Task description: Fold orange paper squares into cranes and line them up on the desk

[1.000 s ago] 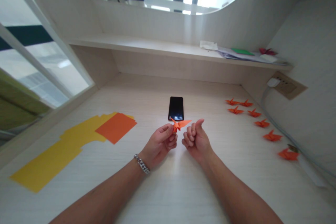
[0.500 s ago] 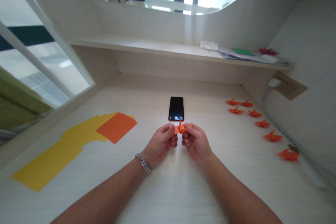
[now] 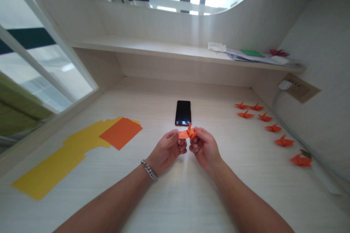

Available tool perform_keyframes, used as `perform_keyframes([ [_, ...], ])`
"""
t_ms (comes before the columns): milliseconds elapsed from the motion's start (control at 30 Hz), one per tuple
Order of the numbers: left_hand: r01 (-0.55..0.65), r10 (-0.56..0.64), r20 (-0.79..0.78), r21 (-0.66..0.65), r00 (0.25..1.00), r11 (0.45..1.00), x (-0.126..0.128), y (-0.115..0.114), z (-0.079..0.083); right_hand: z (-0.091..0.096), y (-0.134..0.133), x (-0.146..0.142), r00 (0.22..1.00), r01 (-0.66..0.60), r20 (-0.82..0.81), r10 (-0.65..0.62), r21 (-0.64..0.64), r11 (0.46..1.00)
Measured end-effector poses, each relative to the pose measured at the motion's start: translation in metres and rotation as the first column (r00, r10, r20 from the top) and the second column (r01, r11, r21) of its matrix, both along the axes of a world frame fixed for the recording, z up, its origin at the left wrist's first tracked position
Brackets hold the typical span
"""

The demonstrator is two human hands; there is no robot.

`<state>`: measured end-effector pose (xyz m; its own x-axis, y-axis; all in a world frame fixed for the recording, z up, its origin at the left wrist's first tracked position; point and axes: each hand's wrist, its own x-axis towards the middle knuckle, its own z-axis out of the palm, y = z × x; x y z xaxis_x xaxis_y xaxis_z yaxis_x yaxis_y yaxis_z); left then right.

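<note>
An orange origami paper crane point(image 3: 189, 133) is held up between my two hands, its neck pointing upward and its wings spread sideways. My left hand point(image 3: 168, 150) has curled fingers at the left wing's tip, the thumb on the near side. On the other wing, my right hand point(image 3: 204, 150) pinches the paper between thumb and fingers, partly hiding it. Just beyond the crane lies a black phone point(image 3: 183, 113), flat on the desk.
Several finished orange cranes point(image 3: 273, 128) stand in a line along the right side, near a grey cable point(image 3: 290, 127) from a wall socket point(image 3: 300, 87). At left are yellow paper sheets point(image 3: 51, 169) and orange paper point(image 3: 121, 133). A shelf point(image 3: 164, 50) spans the back.
My left thumb has slid outward along the crane's left wing, so more of that wing shows. The crane has shifted slightly right; my right hand keeps its pinch.
</note>
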<state>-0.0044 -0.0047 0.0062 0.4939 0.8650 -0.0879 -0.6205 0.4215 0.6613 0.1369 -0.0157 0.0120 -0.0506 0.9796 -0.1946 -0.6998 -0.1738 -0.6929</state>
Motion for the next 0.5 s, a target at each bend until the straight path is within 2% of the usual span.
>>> perform_keyframes([
  [500,-0.009,0.010,0.040,-0.010,0.999,1.000,-0.0027,0.0007,-0.0038,0.0004,-0.0003,-0.0022,1.000,-0.011,-0.010,0.011,-0.026,1.000],
])
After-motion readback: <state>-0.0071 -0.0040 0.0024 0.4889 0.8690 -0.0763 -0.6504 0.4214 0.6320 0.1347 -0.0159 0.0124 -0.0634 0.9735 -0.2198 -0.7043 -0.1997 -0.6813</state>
